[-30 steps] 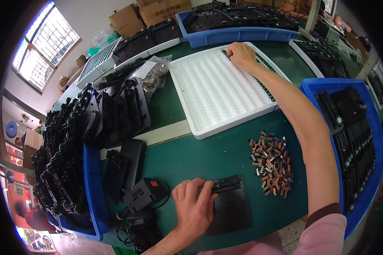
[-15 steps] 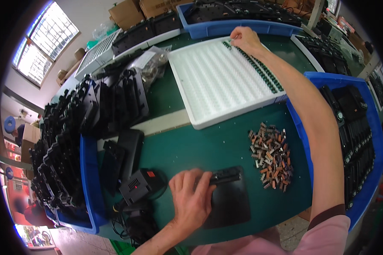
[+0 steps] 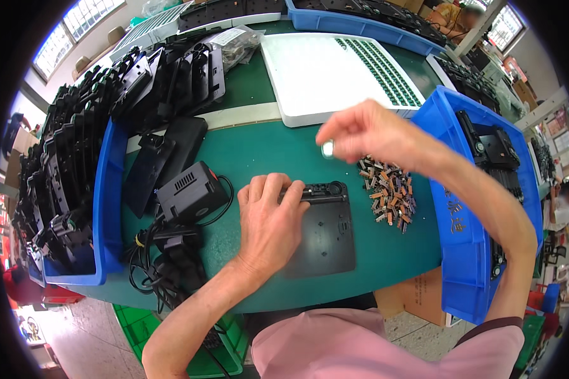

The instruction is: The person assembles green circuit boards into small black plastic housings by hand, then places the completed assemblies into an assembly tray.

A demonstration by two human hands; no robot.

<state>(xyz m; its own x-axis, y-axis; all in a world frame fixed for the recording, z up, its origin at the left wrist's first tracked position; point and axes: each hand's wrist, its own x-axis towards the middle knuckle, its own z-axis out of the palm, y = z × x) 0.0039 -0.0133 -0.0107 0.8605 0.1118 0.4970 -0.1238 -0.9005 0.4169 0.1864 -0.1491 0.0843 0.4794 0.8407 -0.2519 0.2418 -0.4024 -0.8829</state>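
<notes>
A flat black plastic plate [image 3: 325, 243] with a raised bar along its far edge lies on the green table before me. My left hand [image 3: 269, 221] grips its left side, fingers curled over the end of the bar. Above the table, beyond the plate, my right hand [image 3: 363, 132] pinches a small round shiny part [image 3: 327, 148] between thumb and fingers. That hand is slightly blurred. Farther back is a white tray [image 3: 310, 118] with rows of small dark-green parts [image 3: 385, 72] along its right side. A pile of small metal-and-orange pieces [image 3: 389, 196] sits just below my right wrist.
Blue bins of black parts stand at the left [image 3: 110, 208] and right [image 3: 452, 252]. Left of the plate are a black charger-like box [image 3: 193, 192] and tangled cables [image 3: 148, 265]. A clear bag [image 3: 237, 44] lies beside the tray. Another person [image 3: 452, 22] sits at the far right.
My right hand has come back from the tray's far edge toward the plate, with the small round part in its fingers. The left hand keeps its hold; the whole view has shifted.
</notes>
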